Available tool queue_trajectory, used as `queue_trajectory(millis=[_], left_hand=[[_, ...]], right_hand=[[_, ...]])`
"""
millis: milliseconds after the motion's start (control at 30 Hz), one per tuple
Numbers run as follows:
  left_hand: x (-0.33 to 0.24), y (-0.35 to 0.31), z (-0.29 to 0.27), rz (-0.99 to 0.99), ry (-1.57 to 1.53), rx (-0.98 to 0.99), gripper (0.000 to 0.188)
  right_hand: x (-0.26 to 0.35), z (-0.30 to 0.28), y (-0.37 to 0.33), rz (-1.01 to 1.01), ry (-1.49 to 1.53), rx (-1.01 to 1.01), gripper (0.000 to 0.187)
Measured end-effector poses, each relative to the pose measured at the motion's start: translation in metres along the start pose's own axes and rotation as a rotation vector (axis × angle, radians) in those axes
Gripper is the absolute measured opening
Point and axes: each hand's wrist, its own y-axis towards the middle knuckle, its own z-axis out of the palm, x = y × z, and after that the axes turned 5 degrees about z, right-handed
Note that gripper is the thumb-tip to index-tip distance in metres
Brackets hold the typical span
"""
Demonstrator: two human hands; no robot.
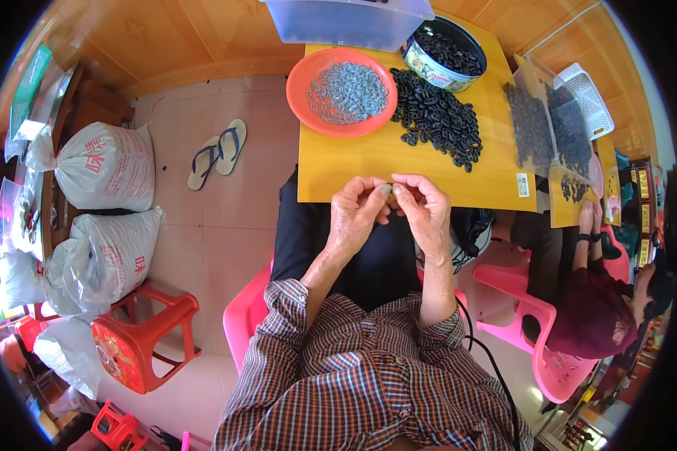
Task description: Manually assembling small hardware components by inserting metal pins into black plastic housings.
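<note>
My left hand and my right hand meet at the near edge of the yellow table, above my lap. Thumbs and fingertips of both are pinched together around a tiny dark piece, mostly hidden by the fingers. Beyond them lies a loose pile of small black oval parts with holes. Left of the pile, an orange-red plate carries a heap of small grey metal pins or screws.
Behind the pile stands a round tin of black parts beside a translucent bin. Clear boxes of dark parts sit right, near another person seated on a pink chair. White sacks, a red stool and sandals occupy the left floor.
</note>
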Motion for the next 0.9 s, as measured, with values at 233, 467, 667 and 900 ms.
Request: queue_trajectory(millis=[233, 467, 667, 900], left_hand=[[-0.001, 0.011, -0.001, -0.086, -0.146, -0.001, 0.013], [0.000, 0.020, -0.005, -0.192, -0.331, 0.008, 0.012], [-0.002, 0.024, 0.000, -0.141, -0.179, -0.020, 0.013], [-0.019, 0.046, -0.026, 0.511, 0.814, -0.253, 0.014]], right_hand=[[-0.002, 0.001, 0.012, 0.006, -0.012, 0.023, 0.011], [-0.001, 0.000, 0.021, 0.075, 0.067, 0.073, 0.009], [-0.008, 0.004, 0.028, 0.029, -0.003, 0.025, 0.011], [-0.018, -0.001, 0.035, 0.066, -0.043, -0.026, 0.012]])
